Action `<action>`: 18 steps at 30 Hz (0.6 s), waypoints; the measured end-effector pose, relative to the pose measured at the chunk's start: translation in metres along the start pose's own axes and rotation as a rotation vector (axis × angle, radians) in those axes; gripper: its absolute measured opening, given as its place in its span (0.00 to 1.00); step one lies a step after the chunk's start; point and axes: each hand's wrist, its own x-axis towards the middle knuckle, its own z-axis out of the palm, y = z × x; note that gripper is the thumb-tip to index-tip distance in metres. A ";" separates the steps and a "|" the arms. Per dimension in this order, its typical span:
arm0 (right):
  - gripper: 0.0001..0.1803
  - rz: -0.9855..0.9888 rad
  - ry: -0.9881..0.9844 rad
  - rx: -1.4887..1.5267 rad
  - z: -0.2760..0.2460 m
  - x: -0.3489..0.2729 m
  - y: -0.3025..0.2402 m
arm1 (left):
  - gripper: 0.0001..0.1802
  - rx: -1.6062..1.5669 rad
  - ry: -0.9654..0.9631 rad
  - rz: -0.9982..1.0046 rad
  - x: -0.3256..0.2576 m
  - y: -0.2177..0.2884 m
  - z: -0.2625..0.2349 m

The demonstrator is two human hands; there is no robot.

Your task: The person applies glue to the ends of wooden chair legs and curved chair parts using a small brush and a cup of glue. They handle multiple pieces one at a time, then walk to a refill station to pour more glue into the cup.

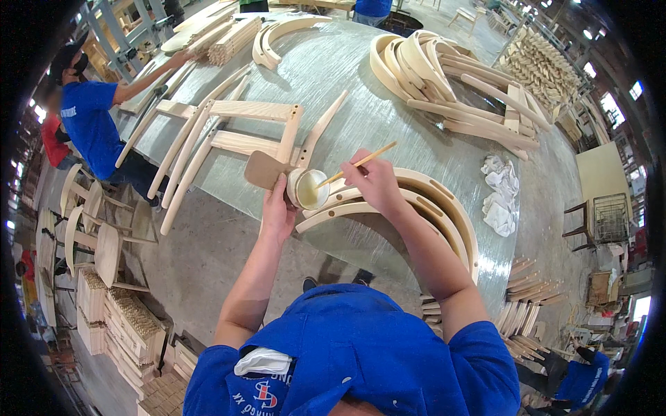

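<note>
My left hand [278, 206] grips a small round cup [309, 188] holding pale glue, tilted toward me over the edge of a grey table [347, 76]. My right hand [375, 179] pinches a thin wooden stick [357, 164], its lower tip dipped in the cup. Just beyond the cup lies a brown cardboard piece [262, 168]. Curved wooden chair parts [423, 201] lie under my right wrist. A partly joined chair frame [236, 128] rests on the table to the left.
A heap of curved wooden bows [444, 76] fills the table's far right, with white rags [501, 194] beside it. A person in a blue shirt [90, 125] reaches onto the table at far left. Stacked chair frames [90, 229] and slat bundles [132, 322] stand on the floor at left.
</note>
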 end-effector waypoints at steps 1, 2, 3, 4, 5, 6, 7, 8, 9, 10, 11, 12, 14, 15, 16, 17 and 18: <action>0.10 -0.020 -0.010 -0.045 0.003 -0.002 0.000 | 0.17 -0.002 -0.018 0.018 -0.002 0.004 0.004; 0.09 0.064 0.013 0.083 0.005 -0.002 0.000 | 0.16 -0.005 -0.024 0.030 -0.004 0.008 0.008; 0.08 0.148 0.036 0.211 0.008 -0.003 0.001 | 0.16 -0.009 -0.030 0.043 -0.006 0.012 0.011; 0.07 0.225 0.055 0.340 0.011 -0.003 0.004 | 0.16 -0.013 -0.035 0.062 -0.007 0.016 0.011; 0.06 0.281 0.093 0.498 0.013 -0.004 0.007 | 0.16 -0.022 -0.034 0.047 -0.007 0.019 0.009; 0.05 0.337 0.132 0.656 0.013 -0.006 0.010 | 0.16 -0.030 -0.034 0.031 -0.007 0.023 0.006; 0.04 0.392 0.165 0.813 0.015 -0.008 0.013 | 0.16 -0.041 -0.030 0.017 -0.006 0.025 0.001; 0.05 0.409 0.155 0.895 0.016 -0.010 0.017 | 0.17 -0.060 -0.032 0.006 -0.004 0.027 -0.003; 0.06 0.425 0.145 0.976 0.017 -0.013 0.020 | 0.17 -0.078 -0.035 -0.005 -0.001 0.028 -0.006; 0.07 0.445 0.133 1.057 0.019 -0.016 0.020 | 0.17 -0.097 -0.035 -0.018 0.001 0.029 -0.010; 0.07 0.458 0.143 1.099 0.023 -0.019 0.021 | 0.18 -0.110 -0.042 -0.014 0.002 0.029 -0.013; 0.07 0.471 0.153 1.142 0.028 -0.022 0.021 | 0.18 -0.122 -0.049 -0.009 0.004 0.030 -0.017; 0.06 0.507 0.207 1.185 0.032 -0.028 0.029 | 0.18 -0.136 -0.059 -0.013 0.006 0.028 -0.014; 0.06 0.528 0.247 1.189 0.035 -0.030 0.037 | 0.18 -0.137 -0.059 -0.016 0.007 0.026 -0.008; 0.06 0.554 0.281 1.197 0.040 -0.032 0.043 | 0.18 -0.135 -0.051 -0.018 0.007 0.023 -0.005; 0.07 0.637 0.345 1.162 0.045 -0.034 0.048 | 0.18 -0.134 -0.063 -0.030 0.007 0.019 -0.001; 0.08 0.656 0.365 1.142 0.047 -0.036 0.054 | 0.19 -0.133 -0.076 -0.044 0.008 0.016 0.004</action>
